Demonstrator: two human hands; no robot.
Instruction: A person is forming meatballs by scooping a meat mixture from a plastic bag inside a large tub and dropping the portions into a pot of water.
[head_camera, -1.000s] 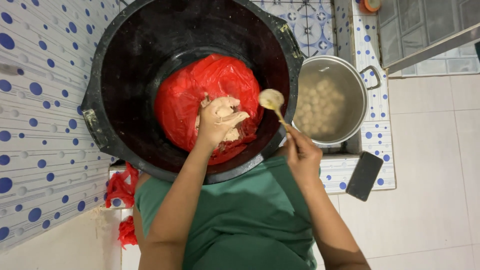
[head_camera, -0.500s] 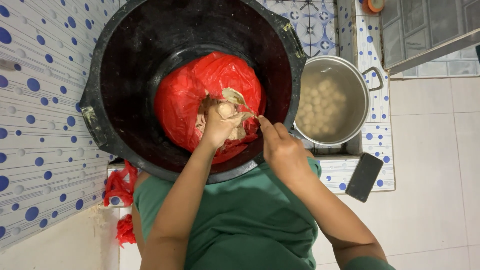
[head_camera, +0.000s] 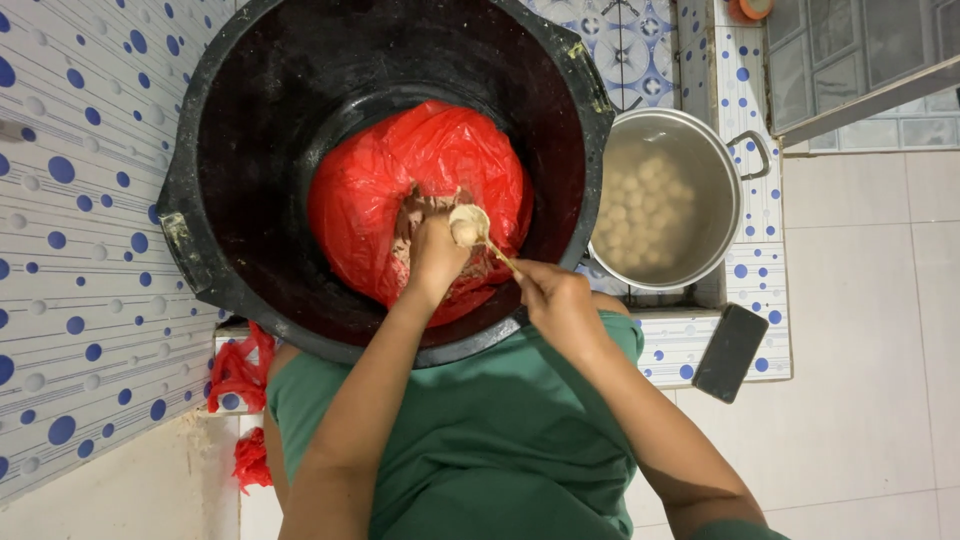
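Over the black tub (head_camera: 300, 150), both hands work above a red plastic bag (head_camera: 400, 180) that lines its middle and holds a pale brown paste (head_camera: 420, 215). The left hand (head_camera: 437, 258) is sunk into the paste, fingers clenched around a portion of it, with a rounded lump (head_camera: 465, 232) pressed up at the top of the fist. The right hand (head_camera: 558, 300) has its fingers grasping the handle of a spoon (head_camera: 478, 232), whose bowl lies against that lump at the fist.

Step in hand, by judgement: a ball is being shaped and lifted off the fist with the spoon. The next move appears to call for a clean scoop under the lump and a steady carry to the right, over the tub rim, to the metal pot (head_camera: 720, 190), which holds cloudy water and many pale balls (head_camera: 640, 215).

Surroundings: the pot stands just beside the tub on a tiled surface (head_camera: 745, 300) with blue dots. A dark phone (head_camera: 731, 352) lies near the surface's front edge, close by the right forearm. More red plastic (head_camera: 240, 370) hangs below the tub at left. A dotted tiled wall (head_camera: 70, 250) closes the left side.

Obstructions: the raised tub rim lies between paste and pot; the phone could be knocked by the elbow.
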